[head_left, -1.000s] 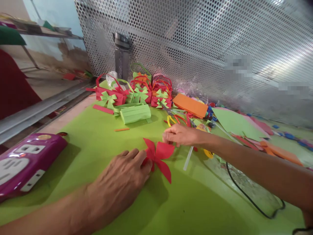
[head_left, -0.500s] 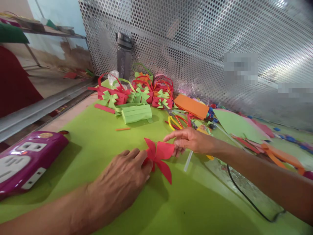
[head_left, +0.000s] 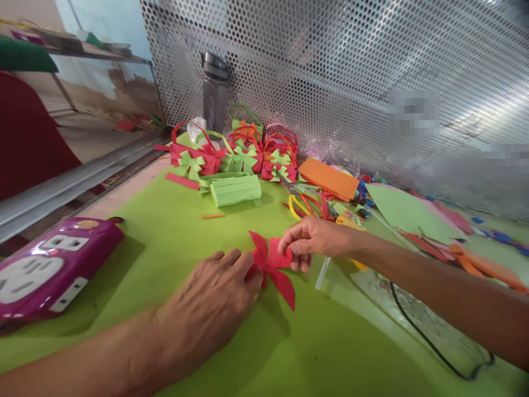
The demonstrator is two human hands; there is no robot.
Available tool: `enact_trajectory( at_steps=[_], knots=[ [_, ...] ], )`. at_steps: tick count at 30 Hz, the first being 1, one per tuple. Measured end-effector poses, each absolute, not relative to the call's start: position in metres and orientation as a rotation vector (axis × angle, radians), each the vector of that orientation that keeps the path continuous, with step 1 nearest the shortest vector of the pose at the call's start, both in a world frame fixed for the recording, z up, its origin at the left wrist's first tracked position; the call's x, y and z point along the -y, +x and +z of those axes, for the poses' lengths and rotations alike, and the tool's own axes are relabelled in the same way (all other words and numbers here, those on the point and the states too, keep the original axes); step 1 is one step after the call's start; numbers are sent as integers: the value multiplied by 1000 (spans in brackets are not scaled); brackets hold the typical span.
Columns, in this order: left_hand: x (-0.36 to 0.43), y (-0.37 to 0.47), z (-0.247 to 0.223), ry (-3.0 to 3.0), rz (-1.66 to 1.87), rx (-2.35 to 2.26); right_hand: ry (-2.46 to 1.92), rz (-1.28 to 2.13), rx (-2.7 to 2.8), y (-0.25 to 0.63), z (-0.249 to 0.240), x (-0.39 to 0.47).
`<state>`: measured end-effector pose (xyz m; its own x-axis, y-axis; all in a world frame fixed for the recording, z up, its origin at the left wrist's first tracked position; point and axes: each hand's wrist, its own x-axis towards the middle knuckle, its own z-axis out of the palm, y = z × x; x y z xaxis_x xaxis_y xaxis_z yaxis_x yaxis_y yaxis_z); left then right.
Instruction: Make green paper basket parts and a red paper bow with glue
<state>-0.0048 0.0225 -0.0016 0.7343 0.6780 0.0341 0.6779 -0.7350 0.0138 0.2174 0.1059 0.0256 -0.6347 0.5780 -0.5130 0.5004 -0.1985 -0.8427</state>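
A red paper flower (head_left: 282, 282) with pointed petals is held low over the green tabletop. Its left side is pinched by my left hand (head_left: 215, 303), whose fingers cover part of the petals. My right hand (head_left: 316, 240) comes in from the right, its thumb and index finger closed on the tip of the upper right petal. Just behind lie a folded light green paper piece (head_left: 236, 190) and a thin orange strip (head_left: 212, 216). A whitish translucent stick (head_left: 323, 273) lies below my right wrist.
Small red and green paper baskets (head_left: 196, 160) with bows stand at the back, before a grey bottle (head_left: 215, 91). Scissors (head_left: 308, 205) and orange paper (head_left: 328, 179) lie behind my right hand. A purple power socket (head_left: 93, 248) sits at left; a black cable (head_left: 425, 336) at right.
My right hand has moved onto the upper right petal and its fingers have closed over the tip. The left hand keeps its hold. The view has shifted slightly.
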Motion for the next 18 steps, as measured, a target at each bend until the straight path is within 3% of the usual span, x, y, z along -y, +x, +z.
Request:
enact_trajectory(
  at_steps=[18],
  knots=[
    [-25,-6,1,2930,58,-1096,-1290,2130,2040,201,28,-111]
  ],
)
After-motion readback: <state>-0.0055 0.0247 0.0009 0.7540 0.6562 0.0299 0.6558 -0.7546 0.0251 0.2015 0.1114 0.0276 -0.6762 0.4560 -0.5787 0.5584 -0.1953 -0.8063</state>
